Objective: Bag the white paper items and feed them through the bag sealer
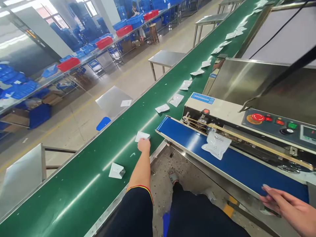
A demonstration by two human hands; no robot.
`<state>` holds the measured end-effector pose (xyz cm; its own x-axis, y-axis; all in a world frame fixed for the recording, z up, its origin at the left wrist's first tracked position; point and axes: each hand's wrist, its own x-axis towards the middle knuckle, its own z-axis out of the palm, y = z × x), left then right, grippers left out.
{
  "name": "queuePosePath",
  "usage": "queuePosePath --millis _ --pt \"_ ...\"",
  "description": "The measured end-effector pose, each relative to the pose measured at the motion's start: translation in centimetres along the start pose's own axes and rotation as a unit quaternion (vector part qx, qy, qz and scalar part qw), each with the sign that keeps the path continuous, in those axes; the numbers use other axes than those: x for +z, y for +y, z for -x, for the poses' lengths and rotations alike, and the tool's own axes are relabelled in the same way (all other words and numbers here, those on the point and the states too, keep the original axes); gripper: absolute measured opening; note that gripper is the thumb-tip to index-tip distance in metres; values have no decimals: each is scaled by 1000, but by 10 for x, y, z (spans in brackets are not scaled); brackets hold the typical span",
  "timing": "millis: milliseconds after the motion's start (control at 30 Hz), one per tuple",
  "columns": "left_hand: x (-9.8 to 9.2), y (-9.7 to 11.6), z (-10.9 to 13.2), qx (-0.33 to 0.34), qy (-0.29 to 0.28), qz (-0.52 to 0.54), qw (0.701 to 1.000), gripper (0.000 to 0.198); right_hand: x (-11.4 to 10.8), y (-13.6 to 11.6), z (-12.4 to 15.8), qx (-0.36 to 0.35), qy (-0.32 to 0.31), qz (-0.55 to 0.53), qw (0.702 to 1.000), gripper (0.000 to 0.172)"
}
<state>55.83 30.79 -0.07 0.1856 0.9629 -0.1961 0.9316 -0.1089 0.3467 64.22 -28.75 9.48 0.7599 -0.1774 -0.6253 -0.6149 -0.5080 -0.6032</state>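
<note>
My left hand (pixel 144 144) reaches over the green conveyor belt (pixel 81 171), its fingers closed on the near edge of a small white pouch (pixel 141 135). Nearer to me another white pouch (pixel 116 171) lies on the same belt. My right hand (pixel 288 203) is beside the front edge of the narrow blue belt (pixel 249 169), fingers loosely stretched out and nothing visible in them. Farther up the blue belt, a white pouch (pixel 217 144) sits with its upper edge at the band sealing machine (pixel 222 107).
More white pouches (pixel 176 100) trail away along the green belt. Red and green buttons (pixel 258 118) are on the sealer's front. Metal side tables (pixel 168 58) flank the belt's far side. Blue and red bins (pixel 103 42) line a bench where a person (pixel 134 10) is.
</note>
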Motion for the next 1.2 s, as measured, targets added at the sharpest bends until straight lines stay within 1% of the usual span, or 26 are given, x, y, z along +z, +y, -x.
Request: queuePosePath --millis 33,67,133,200,233,300,333,367,400,467,500,533,567,633,667,700,767,833,867,900,933,1000,1067,1133,1167,1200 --pt "-2 0 -5 4 -14 4 1000 20 5 -14 8 32 -12 5 999 46" --pt "-6 0 -8 12 -21 8 1000 15 8 -27 15 56 -22 9 998 48" --pt "-19 0 -8 27 -22 16 999 15 15 -47 24 55 -29 20 998 49" --pt "-39 -1 1 48 -17 29 998 16 23 -59 30 12 -52 33 998 50" --pt "-51 -1 9 60 -16 47 997 19 29 -64 32 -22 -75 42 996 51" --pt "-75 2 34 88 -33 116 989 26 46 -72 38 -123 -132 64 982 53" --pt "-86 6 50 109 -62 164 979 28 57 -78 43 -184 -162 73 967 53" --pt "-95 12 68 132 -108 213 962 28 69 -84 48 -247 -188 76 948 52" --pt "-103 20 87 157 -170 256 939 28 81 -92 54 -307 -208 72 926 51" --pt "-114 42 126 204 -319 313 871 27 101 -108 65 -402 -232 47 884 48" --pt "-116 55 146 217 -385 330 834 25 106 -116 69 -436 -240 36 867 48" --pt "-116 68 166 220 -437 344 801 23 108 -122 72 -462 -249 27 851 47" --pt "-114 81 185 215 -474 359 775 22 107 -126 73 -479 -260 22 838 44" --pt "-100 103 221 189 -511 390 743 22 93 -124 68 -490 -274 15 827 36" --pt "-89 112 240 177 -517 405 733 25 84 -118 63 -486 -267 4 832 37" --pt "-76 119 258 170 -521 420 723 28 74 -109 57 -472 -246 -16 846 40" --pt "-41 128 295 184 -538 430 702 38 57 -87 40 -415 -173 -92 888 45" --pt "0 132 332 250 -553 410 681 47 48 -64 23 -340 -88 -187 917 52" --pt "20 134 348 306 -545 391 676 46 47 -53 16 -311 -45 -225 922 57" --pt "39 135 362 374 -516 374 674 43 47 -42 11 -291 -6 -250 923 61" --pt "55 137 372 447 -465 360 674 40 47 -30 8 -278 28 -264 923 64" --pt "81 139 381 561 -369 324 666 36 47 -4 9 -265 59 -274 922 66" --pt "94 141 376 620 -317 274 663 33 44 25 17 -249 54 -268 929 60" --pt "96 143 364 635 -302 234 671 33 42 50 25 -215 41 -240 946 52" --pt "95 143 358 631 -302 223 679 33 44 58 28 -184 13 -226 956 48" --pt "92 143 352 625 -306 217 685 33 48 62 29 -147 -32 -221 964 44"
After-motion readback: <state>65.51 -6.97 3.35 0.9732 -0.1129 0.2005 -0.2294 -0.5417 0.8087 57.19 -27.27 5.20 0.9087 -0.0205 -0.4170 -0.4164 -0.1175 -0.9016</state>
